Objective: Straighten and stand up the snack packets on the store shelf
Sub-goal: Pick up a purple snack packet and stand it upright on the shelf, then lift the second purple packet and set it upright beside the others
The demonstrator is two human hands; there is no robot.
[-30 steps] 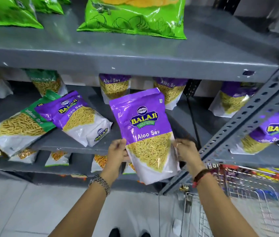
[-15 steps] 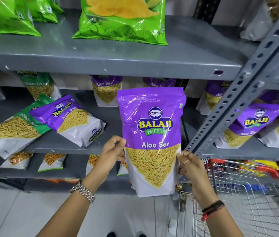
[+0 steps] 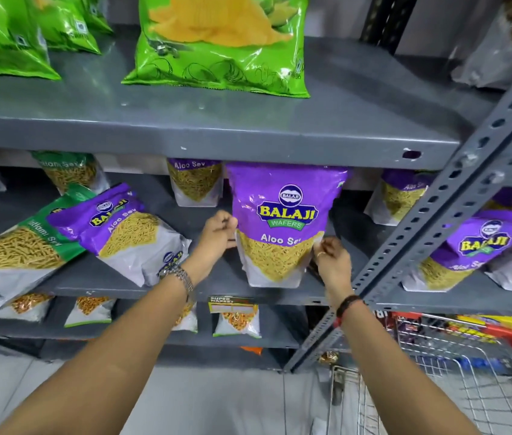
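Note:
A purple Aloo Sev packet (image 3: 281,221) stands upright on the middle grey shelf (image 3: 226,285), its top tucked just under the shelf above. My left hand (image 3: 217,237) grips its left edge and my right hand (image 3: 331,262) pinches its right edge. To the left, a second purple Aloo Sev packet (image 3: 122,230) lies tilted over a green Ratlami Sev packet (image 3: 16,249), which also lies flat. More packets stand at the back of the shelf, one purple (image 3: 195,183) and one green (image 3: 69,174).
Green chip bags (image 3: 220,48) sit on the top shelf (image 3: 210,142). A slotted grey upright (image 3: 436,221) crosses diagonally at right, with further purple packets (image 3: 480,246) beyond it. A wire shopping cart (image 3: 452,381) stands at lower right. Small packets line the lower shelf (image 3: 235,324).
Both hands carried the purple packet up and back from in front of the shelf and set it upright on the middle shelf. The camera moved closer.

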